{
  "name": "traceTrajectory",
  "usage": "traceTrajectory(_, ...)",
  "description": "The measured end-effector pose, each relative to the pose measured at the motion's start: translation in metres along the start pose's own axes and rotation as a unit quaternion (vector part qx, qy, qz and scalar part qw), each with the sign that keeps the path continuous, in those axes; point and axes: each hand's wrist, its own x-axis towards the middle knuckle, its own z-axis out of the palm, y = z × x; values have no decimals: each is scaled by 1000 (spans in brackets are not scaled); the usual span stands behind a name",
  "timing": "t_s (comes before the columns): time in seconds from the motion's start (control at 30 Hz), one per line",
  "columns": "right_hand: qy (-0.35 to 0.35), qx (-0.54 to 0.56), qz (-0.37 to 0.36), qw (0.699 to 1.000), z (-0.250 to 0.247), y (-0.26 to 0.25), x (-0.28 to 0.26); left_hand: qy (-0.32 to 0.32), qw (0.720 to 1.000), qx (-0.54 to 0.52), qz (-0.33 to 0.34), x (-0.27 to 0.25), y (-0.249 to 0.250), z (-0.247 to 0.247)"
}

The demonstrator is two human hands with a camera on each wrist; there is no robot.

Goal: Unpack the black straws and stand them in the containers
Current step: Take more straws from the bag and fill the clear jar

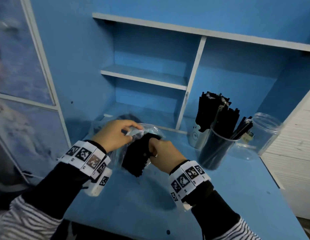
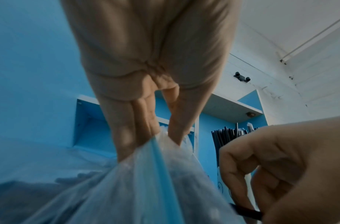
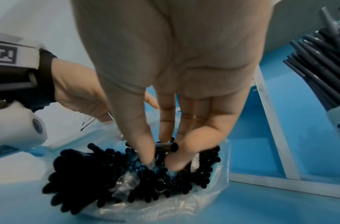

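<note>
While the left hand (image 1: 114,134) pinches the rim of the clear plastic bag (image 3: 186,203) between thumb and fingers, holding its mouth up, the right hand (image 1: 163,155) reaches into that mouth, thumb and fingertips (image 3: 176,163) closed on a few of the black straws in the bag (image 1: 136,157). The packed straw ends face the right wrist camera, with bits of clear wrapper among them. Both hands work close together, almost touching, just above the blue desktop (image 1: 168,201).

Toward the person, the desktop lies bare up to its near edge. Just right of the right hand stands a clear cup (image 1: 215,149) with black straws leaning in it, and touching its far side a pale printed cup (image 1: 196,135) crammed with an upright bundle of straws (image 1: 211,110). Farther right a clear jar (image 1: 261,134) stands near the desk's right edge, beside a white slatted wall (image 1: 293,144). Beyond the hands rises the blue shelf unit (image 1: 145,77), its white divider (image 1: 192,80) coming down just behind the cups. Left of the left hand, the blue side panel (image 1: 72,66) closes off that side.
</note>
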Motion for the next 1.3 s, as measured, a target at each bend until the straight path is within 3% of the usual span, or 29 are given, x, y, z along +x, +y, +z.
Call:
traceTrajectory(0.2,140,91,-99,981,6,-5,21,54,999,-11,-1,3,10,-2)
traceTrajectory(0.3,105,74,-114,985,15,-6,35,81,997,-12,-2,6,10,-3)
traceTrajectory(0.43,45,50,-75,995,28,-7,46,93,995,-38,-9,8,9,-3)
traceTrajectory(0.7,57,12,-142,988,35,-8,51,65,997,-45,0,7,9,-11)
traceTrajectory(0.97,70,-29,-107,991,44,-13,58,63,995,-70,10,6,16,-14)
traceTrajectory(1.3,124,83,-103,983,29,-4,53,69,995,-73,8,7,13,-12)
